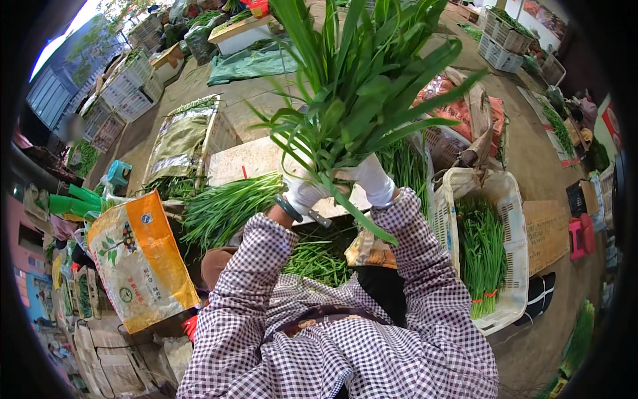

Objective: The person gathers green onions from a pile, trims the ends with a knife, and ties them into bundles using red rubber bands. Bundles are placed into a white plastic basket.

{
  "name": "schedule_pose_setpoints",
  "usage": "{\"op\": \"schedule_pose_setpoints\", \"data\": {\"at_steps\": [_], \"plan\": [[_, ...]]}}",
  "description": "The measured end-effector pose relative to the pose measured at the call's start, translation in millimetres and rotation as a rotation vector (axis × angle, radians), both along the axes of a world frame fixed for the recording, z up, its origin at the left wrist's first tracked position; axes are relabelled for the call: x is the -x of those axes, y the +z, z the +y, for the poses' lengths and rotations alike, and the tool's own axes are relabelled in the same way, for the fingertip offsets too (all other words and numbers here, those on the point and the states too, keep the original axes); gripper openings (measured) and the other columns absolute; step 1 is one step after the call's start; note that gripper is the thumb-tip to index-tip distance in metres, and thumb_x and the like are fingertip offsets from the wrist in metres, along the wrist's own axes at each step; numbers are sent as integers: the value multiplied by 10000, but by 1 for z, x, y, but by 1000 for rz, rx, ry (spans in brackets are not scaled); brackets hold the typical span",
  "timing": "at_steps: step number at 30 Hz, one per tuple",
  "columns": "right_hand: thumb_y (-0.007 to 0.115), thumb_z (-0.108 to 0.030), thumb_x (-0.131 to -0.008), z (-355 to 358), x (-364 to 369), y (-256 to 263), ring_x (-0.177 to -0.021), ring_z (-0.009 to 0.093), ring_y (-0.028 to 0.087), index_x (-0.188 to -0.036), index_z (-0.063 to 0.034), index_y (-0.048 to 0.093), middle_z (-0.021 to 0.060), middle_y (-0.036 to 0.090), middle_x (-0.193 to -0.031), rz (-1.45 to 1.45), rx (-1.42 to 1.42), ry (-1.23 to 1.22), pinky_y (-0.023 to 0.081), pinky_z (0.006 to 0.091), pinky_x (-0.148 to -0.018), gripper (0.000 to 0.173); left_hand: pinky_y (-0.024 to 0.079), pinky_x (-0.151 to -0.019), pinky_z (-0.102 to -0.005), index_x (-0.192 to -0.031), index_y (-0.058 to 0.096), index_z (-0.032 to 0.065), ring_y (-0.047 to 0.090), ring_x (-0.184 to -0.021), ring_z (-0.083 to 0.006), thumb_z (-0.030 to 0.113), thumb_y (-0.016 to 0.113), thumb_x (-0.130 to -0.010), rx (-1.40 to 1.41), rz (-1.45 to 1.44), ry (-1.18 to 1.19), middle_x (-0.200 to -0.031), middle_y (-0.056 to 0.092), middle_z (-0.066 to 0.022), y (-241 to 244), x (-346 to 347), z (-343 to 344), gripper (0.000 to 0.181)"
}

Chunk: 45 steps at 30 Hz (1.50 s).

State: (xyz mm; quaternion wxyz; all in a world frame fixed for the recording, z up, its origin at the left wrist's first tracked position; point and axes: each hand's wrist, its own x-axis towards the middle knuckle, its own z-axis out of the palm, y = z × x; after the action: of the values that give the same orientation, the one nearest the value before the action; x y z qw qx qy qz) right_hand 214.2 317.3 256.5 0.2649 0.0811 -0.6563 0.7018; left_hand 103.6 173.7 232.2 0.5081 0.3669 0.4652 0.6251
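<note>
Both my hands, in white gloves, grip a thick bunch of broad green leaves [349,99] in front of me. The leaves fan up and away, and one long blade hangs down between my forearms. My left hand [300,192] closes on the bunch from the left, with a dark bangle at its wrist. My right hand [373,180] holds it from the right. Beneath them lies a pale board [239,159], partly hidden. A pile of thin green stalks [232,207] rests at its left, near a knife [319,218] beside my left wrist.
On the right, a white plastic crate [516,224] holds green bundles [481,254] tied with red bands. An orange and white printed sack [144,259] stands left. Loose green trimmings [316,262] lie by my lap. Ahead is a covered crate [184,134]; a blue stool [118,173] stands farther left.
</note>
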Motion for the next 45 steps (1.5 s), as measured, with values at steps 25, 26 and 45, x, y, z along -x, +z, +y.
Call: {"op": "schedule_pose_setpoints", "data": {"at_steps": [25, 26, 45], "plan": [[839, -180, -647, 61, 77, -45, -1063, 213, 541, -1297, -46, 370, 113, 520, -1212, -196, 1113, 333, 450, 359, -929, 813, 458, -892, -313, -1260, 496, 57, 538, -1022, -168, 161, 768, -749, -92, 531, 220, -1190, 577, -58, -80, 93, 96, 589], [848, -201, -631, 67, 84, -62, -1059, 215, 541, -1285, -47, 393, 108, 527, -1205, -178, 201, 165, 448, 355, -923, 811, 454, -905, -322, -1271, 484, 60, 533, -1040, -176, 194, 760, -759, -46, 727, 246, -1214, 565, -59, -100, 105, 97, 597], [679, -180, -814, 77, 75, -47, -851, 182, 610, -1040, 21, 601, 85, 661, -947, -157, -161, -548, 492, 308, -769, 312, 175, -1115, -330, -1424, 240, 14, 238, -1366, -256, 174, 862, -578, 12, 548, 195, -1443, 307, -184, -71, 85, 16, 1062]]}}
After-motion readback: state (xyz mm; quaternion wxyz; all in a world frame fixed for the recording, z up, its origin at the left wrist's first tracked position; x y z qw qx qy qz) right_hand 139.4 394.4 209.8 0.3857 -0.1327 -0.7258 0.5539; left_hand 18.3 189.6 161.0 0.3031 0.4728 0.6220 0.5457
